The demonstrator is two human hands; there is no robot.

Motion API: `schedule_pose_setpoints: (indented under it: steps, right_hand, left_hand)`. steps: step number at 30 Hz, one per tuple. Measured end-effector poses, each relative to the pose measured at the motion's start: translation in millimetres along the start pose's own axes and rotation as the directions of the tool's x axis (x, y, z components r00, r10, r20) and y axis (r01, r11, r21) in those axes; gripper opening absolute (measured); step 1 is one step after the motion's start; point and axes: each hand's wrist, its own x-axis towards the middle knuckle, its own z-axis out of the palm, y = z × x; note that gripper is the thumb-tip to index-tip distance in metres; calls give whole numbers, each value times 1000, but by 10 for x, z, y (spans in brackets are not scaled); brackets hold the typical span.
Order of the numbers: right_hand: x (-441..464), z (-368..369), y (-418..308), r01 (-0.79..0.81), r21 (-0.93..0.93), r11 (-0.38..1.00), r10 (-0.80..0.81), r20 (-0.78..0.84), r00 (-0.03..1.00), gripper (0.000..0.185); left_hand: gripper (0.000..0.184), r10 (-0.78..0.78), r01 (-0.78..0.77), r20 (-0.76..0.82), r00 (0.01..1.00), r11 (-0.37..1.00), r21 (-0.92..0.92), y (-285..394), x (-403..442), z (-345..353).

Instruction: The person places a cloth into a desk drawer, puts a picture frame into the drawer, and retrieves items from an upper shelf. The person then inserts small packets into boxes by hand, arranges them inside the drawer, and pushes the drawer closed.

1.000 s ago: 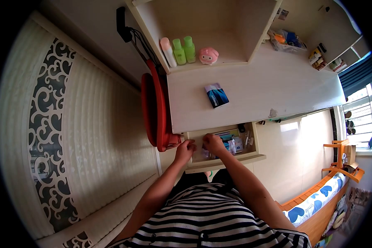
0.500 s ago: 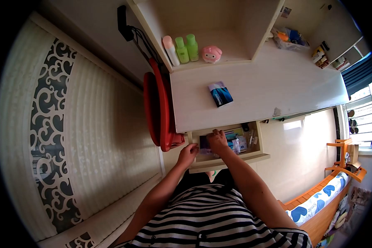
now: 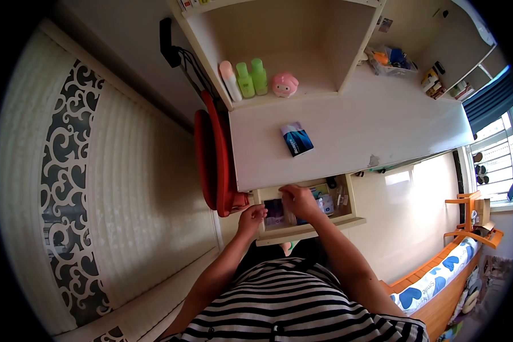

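Note:
An open drawer (image 3: 309, 229) under the desk holds several small items. My right hand (image 3: 300, 203) is over its middle, fingers bent together at a clear, thin item (image 3: 289, 215) whose details I cannot make out. Left of that hand, a dark purple packet (image 3: 273, 211) lies in the drawer. My left hand (image 3: 253, 218) is at the drawer's left edge, its fingers curled; anything between them is too small to tell. Pale packets (image 3: 326, 203) lie to the right of my right hand. A blue and white packet (image 3: 297, 139) rests on the desktop.
The white desk (image 3: 347, 134) spans the area beyond the drawer. Green bottles (image 3: 259, 77) and a pink figure (image 3: 285, 85) stand on its shelf. A red folded object (image 3: 215, 157) is at the desk's left side. A clear box (image 3: 391, 61) sits at the back right.
My right hand moved up from the drawer's contents and back down, now at a clear item. The purple packet at the drawer's left shows more plainly. My left hand stays near the drawer's left edge.

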Motion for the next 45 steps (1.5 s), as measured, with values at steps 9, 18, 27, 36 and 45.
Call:
schedule_pose_setpoints:
  steps: [9,18,27,36,45]
  right_hand:
    - [692,-389,306,-141,-208,968,48,-396,917,21]
    - [799,-388,340,-390,-391,834,257,-352,900,42]
    - [756,-461,372,-432,-102,896,396,-258,881,39]
    - [479,-448,223,-220,90,971,233,-167,958,31]
    - [136,-314,42,-244,212,946,231,85,969,33]
  left_hand:
    - [32,96,-87,90,991,991,-98,489,20,240]
    - [30,199,-185,74,977,968,-170,929,359,482]
    - [36,223,-221,20,975,971,-95,1134,756,658]
    - [37,294,-303,-73,953,932,-199,1236,595,612]
    - [22,217,-214,12,976,952,219,1025,130,232]
